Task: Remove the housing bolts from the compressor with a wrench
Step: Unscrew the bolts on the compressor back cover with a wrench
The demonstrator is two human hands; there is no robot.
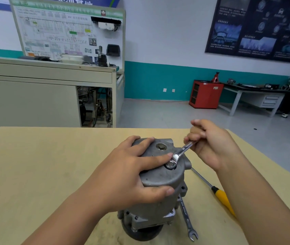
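The right grip [209, 144], fingers curled, pinches the far end of a small combination wrench [182, 152]. The wrench's ring end sits over a housing bolt [170, 164] on the top face of the compressor [160, 197]. The left grip [132, 174] lies over that top face, its thumb curled round the near edge and its forefinger tip touching the ring end. The compressor stands upright at the near middle of the tan bench [34, 165]. 1 hex plug [161, 147] sits in a recess farther back on the top face. Just right of the compressor lie another wrench [186, 218] and a yellow-handled screwdriver [223, 200]. A red cabinet [205, 94] stands on the floor, far right.
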